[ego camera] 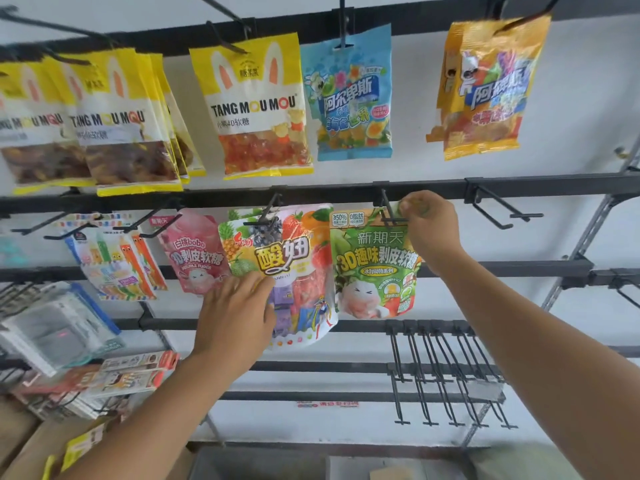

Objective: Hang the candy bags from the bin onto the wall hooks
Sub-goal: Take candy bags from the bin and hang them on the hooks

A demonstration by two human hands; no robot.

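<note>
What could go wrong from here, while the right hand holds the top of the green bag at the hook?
1. The right hand pinches the green bag at its top edge, by the hook. Whether the hole sits fully on the hook is unclear, so letting go may drop the bag.
2. The left hand presses on the fruit-print bag. A push could swing it into the pink bag beside it.

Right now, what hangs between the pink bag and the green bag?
The multicoloured fruit bag, touched by the left hand, separates pink bag from green bag; head view.
</note>
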